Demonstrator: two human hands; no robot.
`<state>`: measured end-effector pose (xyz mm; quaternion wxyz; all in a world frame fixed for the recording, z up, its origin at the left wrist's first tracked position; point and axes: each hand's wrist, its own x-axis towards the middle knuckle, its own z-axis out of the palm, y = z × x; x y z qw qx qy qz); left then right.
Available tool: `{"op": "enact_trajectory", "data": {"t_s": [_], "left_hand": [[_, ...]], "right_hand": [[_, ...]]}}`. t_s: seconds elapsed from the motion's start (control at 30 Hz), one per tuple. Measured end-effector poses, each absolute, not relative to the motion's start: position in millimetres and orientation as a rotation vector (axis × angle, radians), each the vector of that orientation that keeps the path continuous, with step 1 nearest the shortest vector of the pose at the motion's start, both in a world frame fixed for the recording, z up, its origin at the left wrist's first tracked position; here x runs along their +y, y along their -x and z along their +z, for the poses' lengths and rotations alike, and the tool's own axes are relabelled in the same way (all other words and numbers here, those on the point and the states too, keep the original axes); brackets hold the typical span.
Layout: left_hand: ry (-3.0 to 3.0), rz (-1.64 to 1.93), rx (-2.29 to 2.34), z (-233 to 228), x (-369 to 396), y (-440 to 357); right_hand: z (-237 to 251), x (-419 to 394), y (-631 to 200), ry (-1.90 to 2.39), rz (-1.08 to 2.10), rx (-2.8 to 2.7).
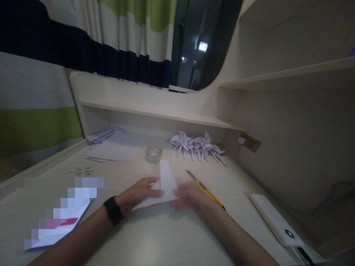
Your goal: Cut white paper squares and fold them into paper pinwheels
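Observation:
A folded sheet of white paper is held between my two hands, just above the desk. My left hand pinches its left side, thumb on top; a dark watch band circles that wrist. My right hand grips the right edge of the paper, its fingers partly blurred. A yellow utility knife with its blade out lies just beyond my right hand. Behind the paper stands a roll of clear tape. Several white paper pinwheels are heaped at the back of the desk.
White paper sheets lie at the back left, near a small pile of pale bits. A partly pixelated bright-screened device is at the left. A white power strip-like box with cables lies right, below a wall socket.

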<state>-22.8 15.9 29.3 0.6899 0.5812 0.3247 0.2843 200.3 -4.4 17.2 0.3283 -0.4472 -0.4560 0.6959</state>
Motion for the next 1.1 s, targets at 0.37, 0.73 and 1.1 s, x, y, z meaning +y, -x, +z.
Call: {"op": "enact_trajectory", "data": {"t_s": [0.37, 0.73, 1.1], "left_hand": [[-1.307, 0.642, 0.632, 34, 9, 19], [-1.581, 0.593, 0.678, 27, 17, 21], [-1.776, 0.904, 1.003, 29, 16, 14]], "right_hand": [[21, -8, -200, 1.149, 1.766, -1.306], [35, -14, -196, 1.206, 1.598, -1.427], [50, -21, -187, 1.181, 1.402, -1.634]]}}
